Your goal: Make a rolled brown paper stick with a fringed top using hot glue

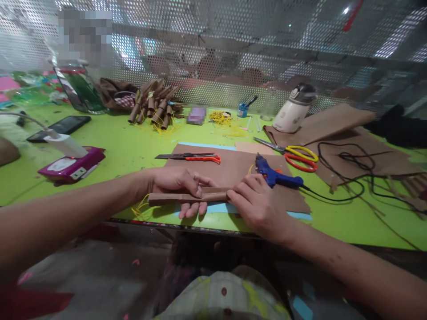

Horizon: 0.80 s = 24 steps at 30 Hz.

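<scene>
Between my two hands lies a rolled brown paper tube (173, 199), held level just above the table's near edge. My left hand (187, 186) grips its middle, thumb on top and fingers beneath. The fingers of my right hand (251, 200) wrap round the tube's right end and hide it. Yellow string (142, 208) hangs by the left end. Behind my hands, a red-handled utility knife (200, 157) rests on a brown paper sheet (230, 166). A blue glue gun (275, 174) lies just beyond my right hand.
Scissors (293, 155) and a black cord (347, 195) lie at the right, near a white kettle-like container (293, 109). Several finished-looking paper rolls (156, 106) are piled at the back. On the left are a purple power adapter (73, 166), a phone (62, 127) and a large jar (78, 86).
</scene>
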Tool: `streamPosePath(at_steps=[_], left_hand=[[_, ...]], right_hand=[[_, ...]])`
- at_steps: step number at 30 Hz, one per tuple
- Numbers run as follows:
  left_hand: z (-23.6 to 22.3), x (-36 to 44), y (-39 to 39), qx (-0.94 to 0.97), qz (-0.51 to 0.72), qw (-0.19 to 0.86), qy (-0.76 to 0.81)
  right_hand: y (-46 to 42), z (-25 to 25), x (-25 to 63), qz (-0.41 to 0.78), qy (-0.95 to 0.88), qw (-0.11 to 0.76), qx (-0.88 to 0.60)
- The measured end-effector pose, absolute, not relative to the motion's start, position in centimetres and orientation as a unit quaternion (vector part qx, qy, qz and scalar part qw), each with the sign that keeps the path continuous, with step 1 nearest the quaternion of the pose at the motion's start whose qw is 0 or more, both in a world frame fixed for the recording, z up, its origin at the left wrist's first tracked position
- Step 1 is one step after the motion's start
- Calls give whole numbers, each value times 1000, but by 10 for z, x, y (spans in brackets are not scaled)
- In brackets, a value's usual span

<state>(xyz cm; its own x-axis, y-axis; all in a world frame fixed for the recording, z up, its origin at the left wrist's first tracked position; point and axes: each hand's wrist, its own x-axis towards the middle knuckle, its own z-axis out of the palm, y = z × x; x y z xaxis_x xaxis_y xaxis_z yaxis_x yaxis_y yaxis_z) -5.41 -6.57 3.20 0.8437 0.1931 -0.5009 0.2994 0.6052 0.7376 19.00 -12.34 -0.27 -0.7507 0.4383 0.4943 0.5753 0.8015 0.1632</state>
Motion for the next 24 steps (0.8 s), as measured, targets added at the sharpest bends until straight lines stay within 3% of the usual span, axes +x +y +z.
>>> streamPosePath(at_steps=[18,21,24], left_hand=[[49,-51,-47,547,-137,765,313],[65,-52,-49,642,-86,674,355],[81,-52,-58,751,-57,496,433]], right_hand=[[-119,1,183,-161,-940,178,-241],[-118,1,181,-153,-943,179,-237],[-117,3,179,-146,-944,175,-241]])
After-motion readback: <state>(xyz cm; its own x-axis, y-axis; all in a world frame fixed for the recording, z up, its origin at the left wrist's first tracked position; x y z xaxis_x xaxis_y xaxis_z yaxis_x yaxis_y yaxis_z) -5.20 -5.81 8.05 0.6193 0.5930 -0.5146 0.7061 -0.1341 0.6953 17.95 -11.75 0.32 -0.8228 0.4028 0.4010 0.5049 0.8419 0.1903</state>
